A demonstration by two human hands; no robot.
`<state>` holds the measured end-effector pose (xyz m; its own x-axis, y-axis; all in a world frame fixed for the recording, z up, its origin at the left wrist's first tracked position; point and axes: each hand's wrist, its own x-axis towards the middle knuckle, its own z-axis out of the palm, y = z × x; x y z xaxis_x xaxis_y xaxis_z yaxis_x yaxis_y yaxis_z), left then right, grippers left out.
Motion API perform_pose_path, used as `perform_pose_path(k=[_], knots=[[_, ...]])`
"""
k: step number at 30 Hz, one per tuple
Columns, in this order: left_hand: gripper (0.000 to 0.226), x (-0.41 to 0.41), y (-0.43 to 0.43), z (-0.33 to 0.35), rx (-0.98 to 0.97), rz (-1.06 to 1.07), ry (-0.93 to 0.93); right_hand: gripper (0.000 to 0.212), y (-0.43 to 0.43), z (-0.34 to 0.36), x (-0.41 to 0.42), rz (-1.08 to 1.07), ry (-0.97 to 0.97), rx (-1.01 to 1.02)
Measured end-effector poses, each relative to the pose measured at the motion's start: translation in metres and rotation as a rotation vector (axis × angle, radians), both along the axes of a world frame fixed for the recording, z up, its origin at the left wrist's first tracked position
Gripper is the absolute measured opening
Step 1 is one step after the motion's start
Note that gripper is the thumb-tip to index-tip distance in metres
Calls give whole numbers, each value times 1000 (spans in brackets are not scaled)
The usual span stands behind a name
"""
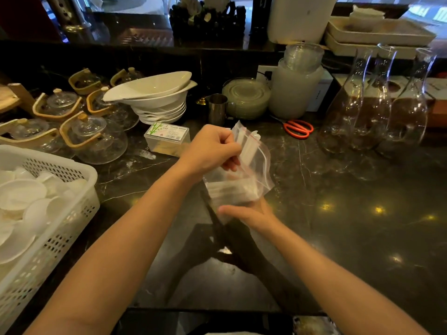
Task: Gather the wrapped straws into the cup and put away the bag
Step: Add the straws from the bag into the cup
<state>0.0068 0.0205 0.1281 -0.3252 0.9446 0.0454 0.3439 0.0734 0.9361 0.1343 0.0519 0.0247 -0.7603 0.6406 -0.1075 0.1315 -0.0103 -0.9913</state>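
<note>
Dark marble counter (338, 213) lies under your hands. Your left hand (210, 151) pinches white wrapped straws (248, 146) at the mouth of the clear zip-top plastic bag (244, 187), just this side of the steel cup (217, 108). Your right hand (251, 213) cups the bag's base. More straws apparently remain inside; none visibly stand in the cup yet.

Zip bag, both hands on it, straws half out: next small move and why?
Probably draw the wrapped straws clear of the zip bag. The left hand pinches them at the open red-lined mouth, where their ends already poke out, while the right hand supports the bag from below. The steel cup stands just beyond, apparently free to receive them.
</note>
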Motion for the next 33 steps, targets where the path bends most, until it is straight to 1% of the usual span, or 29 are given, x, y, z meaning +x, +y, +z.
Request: perform_pose_path(k=[2,3,5,7,9,11,12,14,15,16,17,19,21,22,23,25,26,27,28,29,30,31,33], knots=[[23,7,3,3,38,-13,-20,40,-6,4,-8,-175,110,-200],[23,10,4,5,55,-18,-36,28,-7,6,-13,-220,187,-316],[26,11,4,6,83,-26,-50,22,-6,11,-20,-267,288,-464],[25,8,0,5,107,-32,-50,17,-4,16,-24,-284,320,-531],[19,-1,-7,-1,155,26,-37,15,-1,19,-26,-273,389,-590],[16,-15,-15,-12,224,223,-16,14,4,25,-29,-277,491,-633],[18,-22,-21,-19,255,361,-48,14,7,29,-30,-289,532,-652],[26,-35,-32,-35,272,572,-230,13,14,39,-33,-315,596,-706],[32,-39,-38,-44,247,601,-330,12,16,44,-36,-317,630,-736],[41,-39,-42,-53,208,573,-407,12,18,49,-39,-308,664,-758],[52,-34,-46,-62,169,493,-463,11,18,54,-43,-291,694,-775],[64,-17,-49,-78,126,270,-541,12,17,61,-51,-260,734,-805],[65,-3,-44,-84,134,116,-614,17,14,63,-61,-227,745,-830],[63,1,-39,-83,150,83,-656,22,11,62,-65,-202,732,-844],[57,1,-33,-78,181,81,-714,29,7,61,-69,-173,718,-862],[34,-2,-21,-66,277,144,-834,44,3,58,-75,-138,727,-904],[25,-6,-16,-60,338,188,-872,48,1,56,-77,-133,750,-916],[25,-10,-12,-56,400,218,-891,47,1,54,-80,-126,766,-926],[30,-14,-8,-52,441,229,-897,39,1,51,-83,-114,769,-928],[35,-18,-6,-49,450,236,-891,27,2,49,-84,-100,761,-920],[37,-22,-3,-46,438,241,-875,22,4,47,-84,-89,746,-900],[33,-26,-1,-43,420,240,-851,24,7,45,-82,-75,724,-875],[19,-38,5,-38,398,239,-797,33,16,42,-73,-51,667,-809]])
